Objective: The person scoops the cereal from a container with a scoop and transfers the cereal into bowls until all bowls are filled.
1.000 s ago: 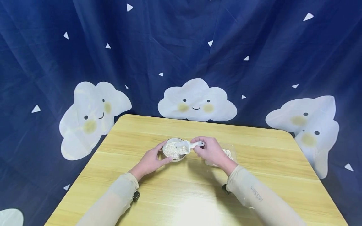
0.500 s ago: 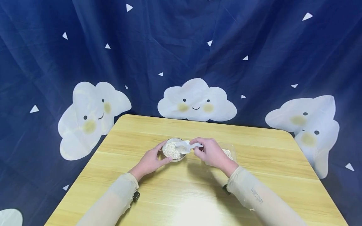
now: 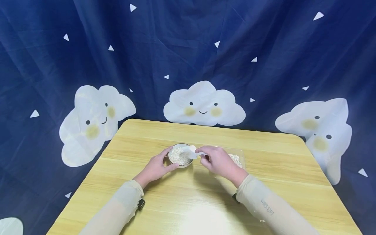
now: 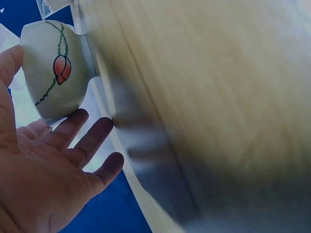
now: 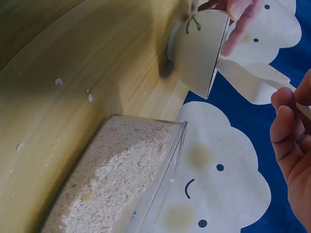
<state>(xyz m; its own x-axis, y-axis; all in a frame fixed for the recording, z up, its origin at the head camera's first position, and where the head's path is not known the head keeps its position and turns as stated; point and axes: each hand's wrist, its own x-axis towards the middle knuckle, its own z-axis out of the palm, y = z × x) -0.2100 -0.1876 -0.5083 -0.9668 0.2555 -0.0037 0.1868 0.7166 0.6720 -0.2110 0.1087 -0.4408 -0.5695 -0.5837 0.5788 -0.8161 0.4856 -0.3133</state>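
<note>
A bowl [image 3: 181, 165] of pale flakes that look like oats [image 3: 179, 156] stands on the table, a red flower bud painted on its side [image 4: 62, 68]. My left hand [image 3: 154, 168] steadies it from the left, thumb and forefinger spread across the rim and the other fingers fanned out below. My right hand [image 3: 220, 162] pinches the handle of a white scoop [image 3: 190, 152]. The scoop's mouth reaches over the bowl's right rim, tipped over toward the flakes. In the right wrist view the scoop [image 5: 250, 80] shows beside the bowl's rim, its inside hidden.
Right of the bowl, partly under my right forearm, a clear plastic box [image 5: 181, 141] holds more oats [image 5: 116, 179]. Several stray flakes [image 5: 59, 81] lie on the wooden table [image 3: 188, 199]. A dark blue curtain [image 3: 188, 49] with printed clouds hangs behind the table's far edge.
My right hand has rolled the scoop from mouth-up, with flakes showing inside, to tipped over at the bowl. The handle is now mostly hidden. My left hand and the bowl have stayed put.
</note>
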